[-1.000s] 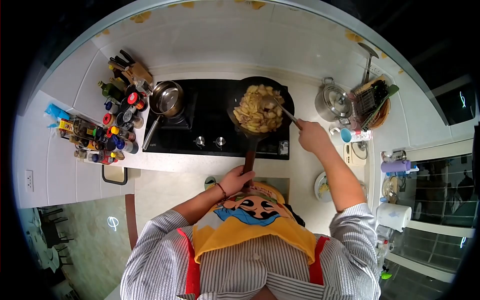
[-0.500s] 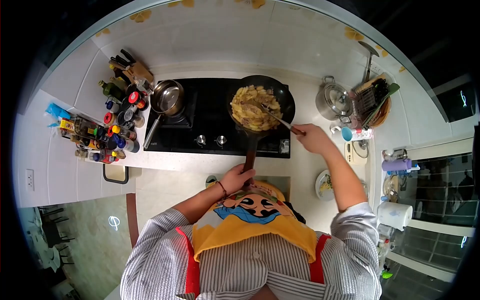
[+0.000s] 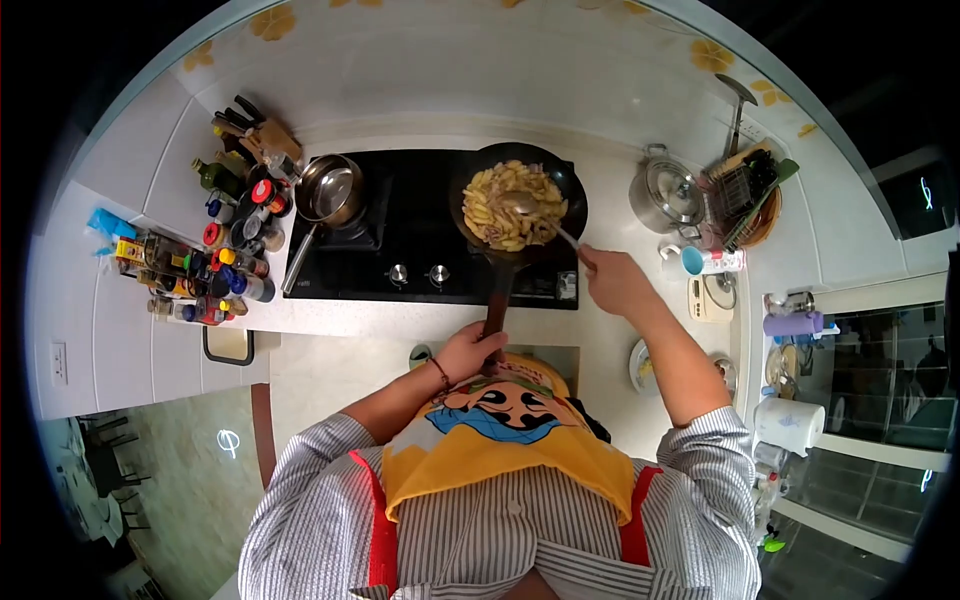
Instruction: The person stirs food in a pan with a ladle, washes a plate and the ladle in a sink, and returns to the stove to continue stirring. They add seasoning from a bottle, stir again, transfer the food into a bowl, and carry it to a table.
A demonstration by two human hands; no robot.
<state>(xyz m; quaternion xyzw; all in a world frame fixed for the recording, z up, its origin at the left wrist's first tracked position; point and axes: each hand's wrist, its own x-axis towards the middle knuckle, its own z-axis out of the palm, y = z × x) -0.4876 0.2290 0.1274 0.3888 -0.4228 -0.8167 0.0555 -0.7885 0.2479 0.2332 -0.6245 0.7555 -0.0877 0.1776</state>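
Note:
A dark wok (image 3: 572, 195) with a long brown handle stands on the right side of the black cooktop (image 3: 415, 235). In it lies a heap of yellowish sliced food (image 3: 500, 222), perhaps potato, with small brown bits. My left hand (image 3: 470, 352) is wrapped around the wok's handle, close to my yellow apron (image 3: 470, 455). My right hand (image 3: 615, 282) grips the handle end of a metal spatula (image 3: 519, 203) at the wok's right. The rounded spatula head rests in the food, partly covered by it.
A steel saucepan (image 3: 318, 208) occupies the left burner. Bottles and jars (image 3: 225, 270) crowd the left counter beside a knife block (image 3: 272, 140). On the right are a lidded pot (image 3: 645, 205), a blue-and-white cup (image 3: 692, 262), and a plate (image 3: 637, 372).
The spatula head has shifted slightly left and up through the food, which is rearranged. My right hand has moved slightly left. My left hand keeps its grip on the wok handle.

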